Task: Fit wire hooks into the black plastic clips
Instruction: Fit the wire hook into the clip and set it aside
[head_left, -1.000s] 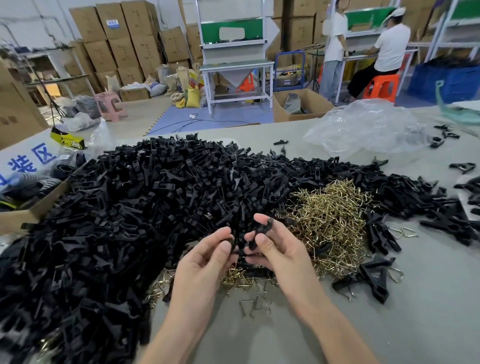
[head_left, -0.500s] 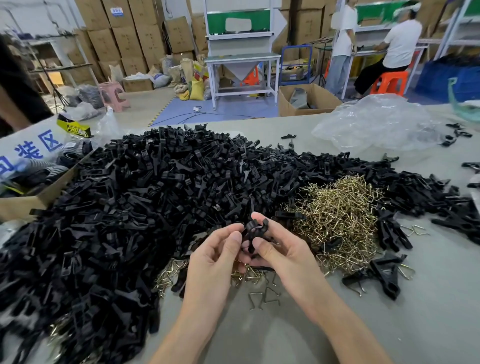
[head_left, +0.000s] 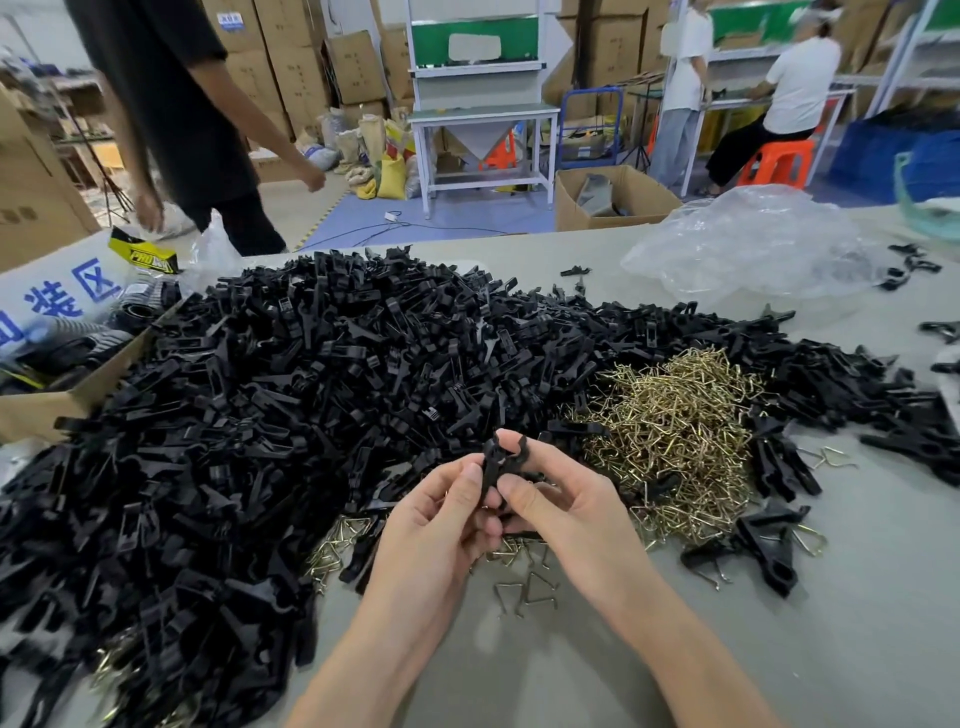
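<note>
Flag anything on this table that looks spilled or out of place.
Nothing looks damaged. Some wire hooks lie loose outside their brass heap, and more poke from under the black clip pile at the near left.

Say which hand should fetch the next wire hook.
Right, probably: the right hand lies beside the heap of brass-coloured wire hooks, while the left hand has a grip on the black plastic clip.

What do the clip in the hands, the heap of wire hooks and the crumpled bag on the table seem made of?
The clip looks like moulded plastic: black, dull sheen. The heap of wire hooks looks like thin bent metal wire, brassy gold and glinting; plated or solid cannot be told. The crumpled bag is probably thin clear plastic film: see-through, shiny creases.
</note>
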